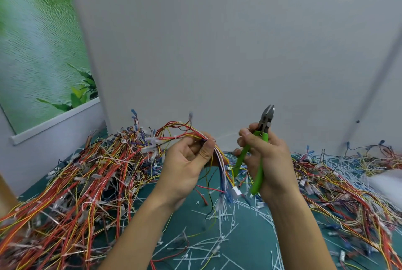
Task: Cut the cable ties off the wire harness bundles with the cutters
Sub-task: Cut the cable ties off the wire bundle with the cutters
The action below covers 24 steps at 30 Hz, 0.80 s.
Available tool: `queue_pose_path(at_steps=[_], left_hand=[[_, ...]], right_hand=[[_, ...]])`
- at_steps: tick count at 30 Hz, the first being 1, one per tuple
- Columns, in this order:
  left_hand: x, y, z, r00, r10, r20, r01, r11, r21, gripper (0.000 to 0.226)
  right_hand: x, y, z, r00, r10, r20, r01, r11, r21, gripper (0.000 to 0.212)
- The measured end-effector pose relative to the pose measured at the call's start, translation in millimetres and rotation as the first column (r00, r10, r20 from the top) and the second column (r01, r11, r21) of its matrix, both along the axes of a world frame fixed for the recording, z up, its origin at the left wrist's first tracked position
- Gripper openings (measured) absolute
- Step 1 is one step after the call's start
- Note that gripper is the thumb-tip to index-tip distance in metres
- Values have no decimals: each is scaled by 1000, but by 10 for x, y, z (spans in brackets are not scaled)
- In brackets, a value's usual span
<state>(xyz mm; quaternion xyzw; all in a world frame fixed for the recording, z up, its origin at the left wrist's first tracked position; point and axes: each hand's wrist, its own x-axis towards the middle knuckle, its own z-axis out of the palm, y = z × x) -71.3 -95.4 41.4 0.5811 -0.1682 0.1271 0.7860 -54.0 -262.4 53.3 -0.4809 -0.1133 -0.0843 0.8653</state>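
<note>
Left hand (pixel 187 161) gripping a wire harness bundle (pixel 219 156) raised above the green table (pixel 245 245), right hand (pixel 265 156) beside it clasping green-handled cutters (pixel 261 139), blades slightly apart, pointing upward, cut cable ties (pixel 217 241) scattered below

Both my arms are bare. My left forearm (pixel 139 226) and my right forearm (pixel 300 232) show uncovered skin from the near edge of the view up to the wrists. They are smooth and slim, narrowing a little where they meet the hands. My left hand (pixel 185 165) and my right hand (pixel 269 161) are bare as well. My fingers (pixel 250 139) are slender, with short nails trimmed close to the tips; the left thumbnail (pixel 209 146) is plain and rounded. The view is a little soft, so I cannot tell any finer marks on my skin.
</note>
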Motion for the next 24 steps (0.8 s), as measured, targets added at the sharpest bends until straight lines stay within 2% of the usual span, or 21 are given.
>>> queue_pose_path(at_steps=[4, 9, 11, 12, 16, 19, 21, 22, 23, 24], left_hand=[[11, 87, 65, 996, -17, -89, 7, 993, -117, 20], [72, 217, 93, 991, 51, -125, -64, 992, -104, 20], [80, 244, 105, 989, 65, -132, -78, 992, -97, 21], [83, 254, 107, 988, 69, -135, -82, 992, -94, 23], [117, 281, 90, 986, 100, -131, -108, 993, -57, 28], [142, 291, 74, 984, 123, -127, -130, 990, -50, 30], [154, 286, 63, 983, 134, -128, -143, 988, -66, 26], [161, 287, 57, 981, 145, -126, -155, 985, -79, 25], [172, 290, 48, 979, 164, -119, -174, 981, -87, 25], [185, 298, 37, 977, 188, -102, -197, 977, -87, 26]], right_hand=[[98, -163, 23, 995, 6, -101, 17, 975, 219, 13], [153, -352, 13, 952, 151, -266, 42, 796, 603, 16], [150, -365, -24, 928, 225, -297, 45, 725, 687, 18], [150, -363, -40, 916, 260, -304, 22, 726, 687, 22], [119, -298, -24, 867, 416, -274, -212, 806, 552, 42], [87, -162, -12, 888, 404, -220, -311, 880, 360, 37], [52, -67, -9, 941, 266, -211, -241, 961, 136, 34], [35, -53, -12, 959, 195, -205, -203, 979, -19, 41], [17, -64, -16, 972, 140, -190, -176, 965, -193, 51], [-6, -88, -18, 984, 105, -146, -155, 909, -387, 51]])
